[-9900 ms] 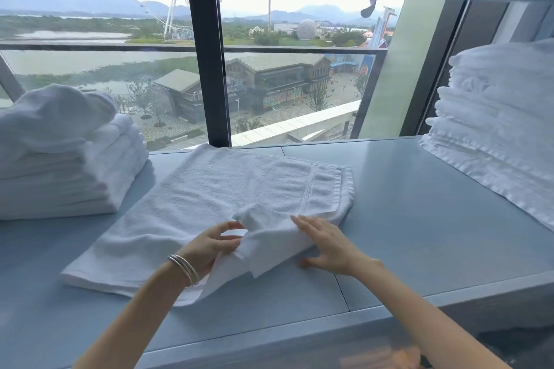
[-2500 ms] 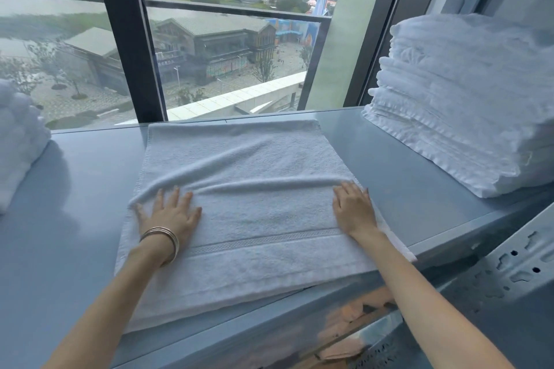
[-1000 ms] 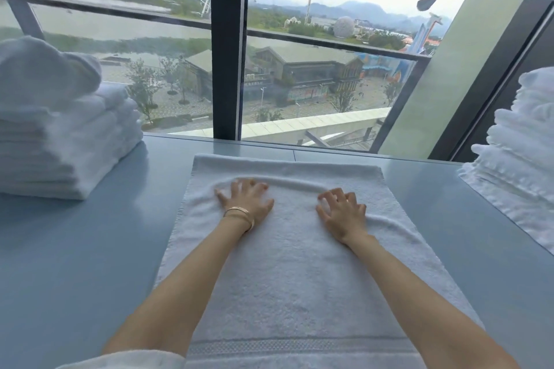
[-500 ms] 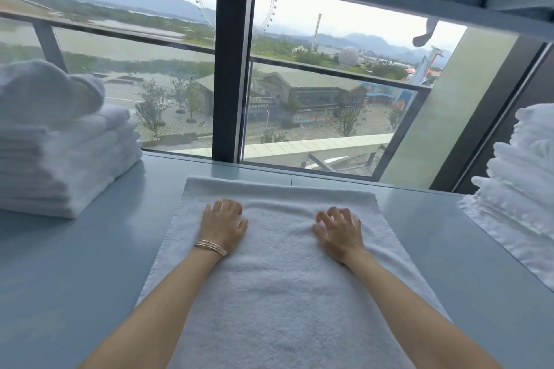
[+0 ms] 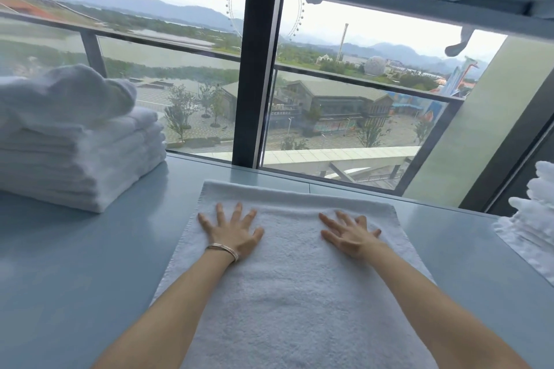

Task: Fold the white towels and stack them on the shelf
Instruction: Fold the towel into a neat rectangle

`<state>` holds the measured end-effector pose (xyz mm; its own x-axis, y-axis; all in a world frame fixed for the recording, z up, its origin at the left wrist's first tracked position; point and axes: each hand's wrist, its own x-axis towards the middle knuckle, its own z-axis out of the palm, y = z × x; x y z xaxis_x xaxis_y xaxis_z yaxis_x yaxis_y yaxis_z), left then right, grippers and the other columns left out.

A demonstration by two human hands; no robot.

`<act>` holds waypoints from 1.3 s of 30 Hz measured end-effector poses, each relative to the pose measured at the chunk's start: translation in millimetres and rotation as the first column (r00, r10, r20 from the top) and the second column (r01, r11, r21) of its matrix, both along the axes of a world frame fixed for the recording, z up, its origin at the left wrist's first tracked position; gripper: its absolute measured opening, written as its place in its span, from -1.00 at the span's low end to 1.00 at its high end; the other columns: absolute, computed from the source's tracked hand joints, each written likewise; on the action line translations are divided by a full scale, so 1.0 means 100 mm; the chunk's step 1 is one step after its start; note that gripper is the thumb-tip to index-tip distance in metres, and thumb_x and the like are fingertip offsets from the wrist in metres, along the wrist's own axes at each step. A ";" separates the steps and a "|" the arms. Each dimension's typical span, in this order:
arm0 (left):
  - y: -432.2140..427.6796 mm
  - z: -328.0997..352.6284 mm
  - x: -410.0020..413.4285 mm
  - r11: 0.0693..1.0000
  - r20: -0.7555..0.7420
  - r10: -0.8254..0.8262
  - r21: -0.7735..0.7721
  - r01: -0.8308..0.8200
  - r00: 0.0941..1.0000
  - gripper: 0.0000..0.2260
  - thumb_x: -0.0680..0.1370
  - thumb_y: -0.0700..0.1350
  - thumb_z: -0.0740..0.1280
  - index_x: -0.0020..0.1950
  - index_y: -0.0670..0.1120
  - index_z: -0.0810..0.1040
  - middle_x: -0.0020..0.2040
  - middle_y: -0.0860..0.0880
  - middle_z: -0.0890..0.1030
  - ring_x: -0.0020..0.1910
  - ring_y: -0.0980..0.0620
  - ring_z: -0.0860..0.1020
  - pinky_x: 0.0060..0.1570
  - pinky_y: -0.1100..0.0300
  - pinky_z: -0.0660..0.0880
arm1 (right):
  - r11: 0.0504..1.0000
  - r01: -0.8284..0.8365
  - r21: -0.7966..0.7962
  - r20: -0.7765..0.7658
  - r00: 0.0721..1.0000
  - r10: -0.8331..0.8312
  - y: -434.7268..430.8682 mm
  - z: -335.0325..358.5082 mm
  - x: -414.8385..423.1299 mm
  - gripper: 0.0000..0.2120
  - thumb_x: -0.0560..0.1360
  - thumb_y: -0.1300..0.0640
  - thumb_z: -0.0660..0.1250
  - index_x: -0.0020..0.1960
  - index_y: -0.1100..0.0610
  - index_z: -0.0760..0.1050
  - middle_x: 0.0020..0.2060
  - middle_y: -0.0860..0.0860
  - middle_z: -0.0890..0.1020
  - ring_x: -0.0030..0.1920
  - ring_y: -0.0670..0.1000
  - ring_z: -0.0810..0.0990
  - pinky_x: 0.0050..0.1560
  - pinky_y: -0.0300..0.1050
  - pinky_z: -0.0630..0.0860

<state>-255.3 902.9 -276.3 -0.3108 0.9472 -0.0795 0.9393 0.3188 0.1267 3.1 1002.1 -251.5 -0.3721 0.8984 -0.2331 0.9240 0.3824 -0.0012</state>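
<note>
- Your left hand (image 5: pixel 232 234) and right hand (image 5: pixel 349 235) both lie flat, fingers spread wide, pressing the white terry towel (image 5: pixel 287 284) near its far edge; neither grips anything.
- The towel lies lengthwise on the pale blue-grey metal shelf (image 5: pixel 75 263), between the folded stack of white towels (image 5: pixel 78 156) at left and the taller pile of white towels (image 5: pixel 530 219) at right.
- Risk: pushing outward may slide the whole towel on the smooth shelf and skew the next fold.
- The loose towel atop the left stack may topple when you add 1 more.
</note>
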 end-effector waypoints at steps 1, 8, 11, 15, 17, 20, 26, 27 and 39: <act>-0.01 0.00 0.00 1.000 -0.006 0.003 -0.006 -0.003 1.000 -0.46 0.54 0.32 -0.16 0.50 0.24 -0.17 0.54 0.09 -0.21 0.48 -0.23 -0.26 0.23 -0.46 -0.27 | 1.000 0.020 0.009 -0.010 1.000 -0.020 0.00 -0.01 -0.04 -0.49 0.47 -0.41 -0.18 0.38 -0.44 -0.21 0.51 -0.13 -0.13 0.48 0.20 -0.13 0.28 0.52 -0.12; -0.03 0.01 0.00 0.993 0.068 0.008 0.116 -0.015 0.998 -0.51 0.57 0.22 -0.01 0.50 0.16 0.11 0.54 0.05 0.01 0.52 -0.10 -0.06 0.28 -0.42 -0.20 | 0.910 0.106 0.402 -0.335 0.941 0.039 -0.18 -0.16 -0.18 -0.50 0.55 -0.12 -0.12 0.39 -0.03 0.32 0.33 0.07 0.43 0.31 0.16 0.37 0.23 0.36 0.26; -0.06 0.00 -0.04 0.909 0.226 0.005 0.404 -0.099 0.974 -0.72 0.56 -0.02 0.19 0.24 0.00 0.50 0.36 -0.03 0.41 0.35 -0.05 0.34 0.35 -0.26 0.04 | 0.679 0.026 0.734 -0.364 0.859 0.360 -0.42 -0.22 -0.12 -0.69 0.50 0.13 0.09 0.05 0.18 0.55 -0.03 0.10 0.60 -0.04 0.12 0.58 0.00 0.10 0.49; -0.15 -0.01 -0.16 0.580 0.579 -0.077 0.688 -0.436 0.811 -0.85 0.45 -0.36 0.26 -0.15 -0.21 0.62 -0.09 -0.21 0.63 -0.07 -0.21 0.56 -0.04 0.12 0.39 | 0.768 -0.064 0.637 -0.341 0.870 0.355 -0.68 -0.30 0.11 -0.76 0.46 0.17 0.28 0.11 0.17 0.56 0.04 0.09 0.58 0.07 0.13 0.55 0.06 0.16 0.48; -0.22 0.01 -0.22 0.513 0.702 -0.084 0.639 -0.573 0.708 -0.85 0.45 -0.39 0.26 -0.14 -0.26 0.61 -0.12 -0.24 0.63 -0.10 -0.23 0.57 -0.12 0.18 0.37 | 0.926 -0.097 0.364 -0.302 0.928 0.216 -0.82 -0.26 0.26 -0.39 0.45 -0.24 0.02 0.36 0.07 0.38 0.32 0.03 0.43 0.33 0.10 0.36 0.30 0.17 0.29; -0.30 0.03 -0.22 0.722 0.652 -0.204 0.604 -0.337 0.730 -0.86 0.49 -0.20 0.33 0.01 -0.21 0.60 -0.01 -0.17 0.63 0.00 -0.17 0.58 -0.05 0.18 0.42 | 0.986 -0.153 -0.062 -0.174 0.975 0.140 -0.94 -0.07 0.43 0.08 0.11 -0.65 -0.13 0.51 -0.14 -0.13 0.51 -0.14 -0.05 0.50 -0.03 -0.15 0.47 0.09 -0.16; -0.56 0.31 -0.32 0.887 0.297 -0.373 -0.164 0.432 0.879 0.24 -0.14 0.68 -0.01 0.50 0.20 0.03 0.54 0.13 -0.05 0.52 0.02 -0.18 0.36 -0.28 -0.26 | 0.962 -0.103 -0.252 -0.101 0.992 0.080 -1.13 0.14 0.46 0.30 -0.08 -0.61 0.22 0.50 -0.16 -0.22 0.50 -0.03 -0.24 0.48 0.07 -0.31 0.46 0.14 -0.22; -0.64 0.35 -0.33 0.853 0.262 -0.384 -0.267 0.449 0.885 0.22 -0.12 0.66 0.08 0.50 0.25 -0.06 0.54 0.11 -0.15 0.50 -0.04 -0.26 0.32 -0.32 -0.29 | 0.977 -0.073 -0.201 -0.094 0.994 0.055 -1.16 0.13 0.46 0.25 -0.02 -0.56 0.29 0.51 -0.12 -0.13 0.51 0.00 -0.22 0.49 0.10 -0.28 0.46 0.14 -0.18; -0.78 0.27 -0.55 0.851 0.231 -0.387 -0.285 0.442 0.893 0.17 0.00 0.43 0.46 0.49 0.25 -0.04 0.52 0.18 -0.20 0.50 -0.01 -0.28 0.34 -0.34 -0.27 | 0.977 -0.021 -0.213 -0.127 0.992 -0.006 -1.15 0.20 0.68 0.31 -0.14 -0.64 0.20 0.51 -0.09 0.04 0.49 -0.10 -0.01 0.48 0.04 -0.09 0.46 0.12 -0.07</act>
<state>-310.7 824.9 -249.5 0.1480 0.8975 -0.4155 0.9687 -0.0470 0.2437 71.1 886.7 -231.2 -0.4171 0.8301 -0.3700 0.9084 0.3673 -0.1998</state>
